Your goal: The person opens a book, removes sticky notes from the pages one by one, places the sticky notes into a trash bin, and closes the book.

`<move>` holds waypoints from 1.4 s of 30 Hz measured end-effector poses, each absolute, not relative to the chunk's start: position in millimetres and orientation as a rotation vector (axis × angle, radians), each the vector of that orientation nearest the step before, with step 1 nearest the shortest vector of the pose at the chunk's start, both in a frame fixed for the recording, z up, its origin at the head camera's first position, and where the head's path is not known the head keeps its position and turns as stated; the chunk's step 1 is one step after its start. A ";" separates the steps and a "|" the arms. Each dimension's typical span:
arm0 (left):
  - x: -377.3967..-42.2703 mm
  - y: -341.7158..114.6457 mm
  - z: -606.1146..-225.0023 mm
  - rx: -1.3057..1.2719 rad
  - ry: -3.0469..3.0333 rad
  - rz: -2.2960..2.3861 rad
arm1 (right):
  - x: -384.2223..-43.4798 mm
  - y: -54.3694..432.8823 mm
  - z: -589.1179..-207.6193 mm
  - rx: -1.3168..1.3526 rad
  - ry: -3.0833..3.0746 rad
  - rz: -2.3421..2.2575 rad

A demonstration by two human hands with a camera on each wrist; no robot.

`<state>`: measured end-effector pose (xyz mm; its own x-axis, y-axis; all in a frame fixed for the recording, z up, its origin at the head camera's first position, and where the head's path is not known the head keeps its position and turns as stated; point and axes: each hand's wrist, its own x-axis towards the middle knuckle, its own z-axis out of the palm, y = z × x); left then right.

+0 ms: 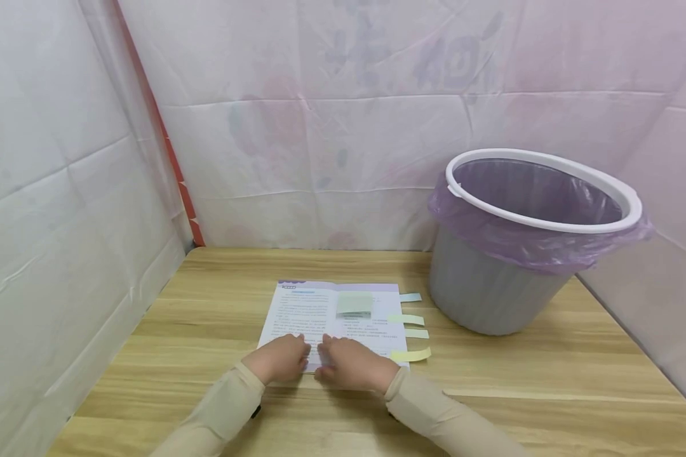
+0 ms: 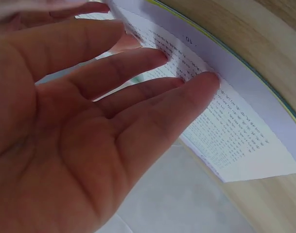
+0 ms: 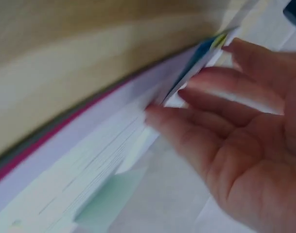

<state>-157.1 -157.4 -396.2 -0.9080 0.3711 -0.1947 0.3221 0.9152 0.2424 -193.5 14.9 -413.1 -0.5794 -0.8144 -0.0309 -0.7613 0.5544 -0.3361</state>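
Observation:
An open book [image 1: 303, 311] with printed pages lies on the wooden table. On its right page sits a pale green sticky note [image 1: 354, 303], seen lifting from the paper in the right wrist view. My left hand [image 1: 282, 358] touches the lower part of the left page; its fingertips meet the paper in the left wrist view, fingers fairly straight. Close by, my right hand [image 1: 351, 363] touches the lower right page near the spine, fingers extended. Coloured index tabs stick out from the book's right edge, among them a yellow tab [image 1: 411, 355] and a blue tab [image 1: 410, 297].
A grey trash bin [image 1: 486, 279] with a white rim and a purple liner bag [image 1: 509, 238] stands on the table to the right of the book. White cloth sheets [image 1: 331, 158] hang behind and beside the wooden table [image 1: 206, 317].

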 end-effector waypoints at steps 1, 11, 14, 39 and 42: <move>-156.9 -157.5 -396.4 0.515 2.843 0.299 | -199.3 17.9 -412.5 -1.337 2.562 -0.495; -153.8 -155.9 -399.3 0.444 2.830 0.296 | -249.4 36.5 -397.5 -1.388 3.024 -0.361; -152.9 -155.5 -400.6 0.451 2.839 0.294 | -258.7 35.0 -399.8 -1.412 3.151 -0.009; -150.1 -154.7 -403.0 0.469 2.877 0.295 | -279.0 32.7 -410.5 -0.953 3.192 -0.001; -150.9 -154.6 -404.5 0.468 2.881 0.296 | -279.3 33.7 -409.8 -0.943 3.215 -0.032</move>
<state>-150.9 -154.6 -404.5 -0.9282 0.3305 -0.1707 0.2890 0.9296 0.2286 -279.3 33.7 -409.8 -0.8217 -0.5320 0.2046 -0.5360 0.8433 0.0402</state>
